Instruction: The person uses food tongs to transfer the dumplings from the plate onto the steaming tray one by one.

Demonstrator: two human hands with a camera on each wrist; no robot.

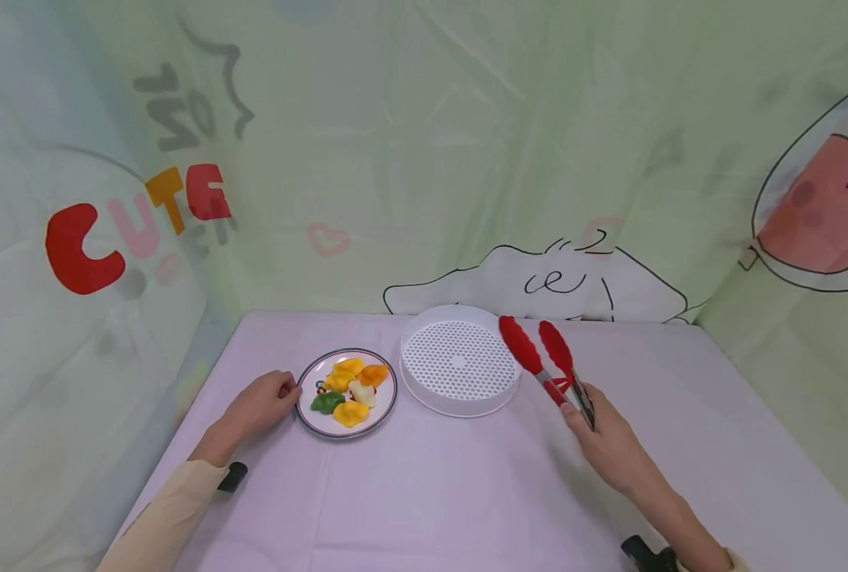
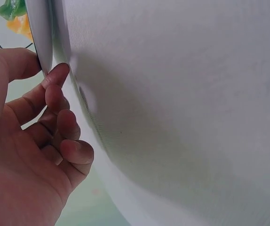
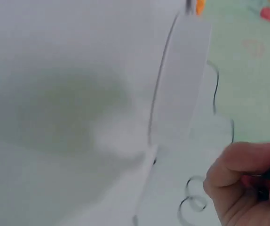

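The left hand (image 1: 262, 401) pinches the rim of the plate (image 1: 384, 409) of dumplings (image 1: 350, 385) — the right hand (image 1: 609, 441) grips red tongs (image 1: 545, 361), tips apart, beside the white tray (image 1: 412, 385).

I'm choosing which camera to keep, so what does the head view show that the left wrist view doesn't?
Only the head view shows the right hand gripping red tongs, the white perforated tray and all the dumplings. Only the left wrist view shows the left fingers curled against the plate's edge, thumb above it. Both show the left hand at the plate on the table.
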